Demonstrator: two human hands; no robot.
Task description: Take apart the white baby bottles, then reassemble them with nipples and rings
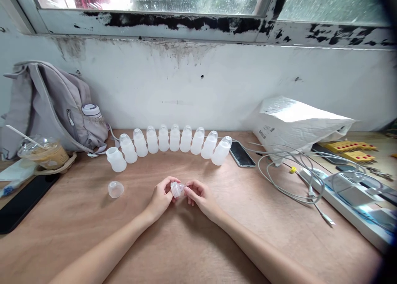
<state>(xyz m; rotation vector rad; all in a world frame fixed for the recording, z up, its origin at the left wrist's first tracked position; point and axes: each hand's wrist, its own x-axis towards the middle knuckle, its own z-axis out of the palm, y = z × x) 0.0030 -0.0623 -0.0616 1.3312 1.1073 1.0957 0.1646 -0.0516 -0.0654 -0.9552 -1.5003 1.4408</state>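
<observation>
Near the middle of the wooden table, my left hand (164, 193) grips the clear ribbed collar of a baby bottle nipple (176, 189), which lies on its side. My right hand (201, 196) pinches the nipple's narrow tip between thumb and fingers. A translucent bottle cap (115, 189) rests on the table to the left of my hands. Beyond them, several frosted baby bottles (163, 139) stand in an arc, most topped with clear caps. The leftmost baby bottle (117, 160) has an open neck with no cap on it.
A grey backpack (52, 106), an iced drink cup (45, 151) and a black phone (26, 203) occupy the left side. To the right are another phone (242, 154), a white package (297, 122), coiled cables (279, 188) and a power strip (350, 209).
</observation>
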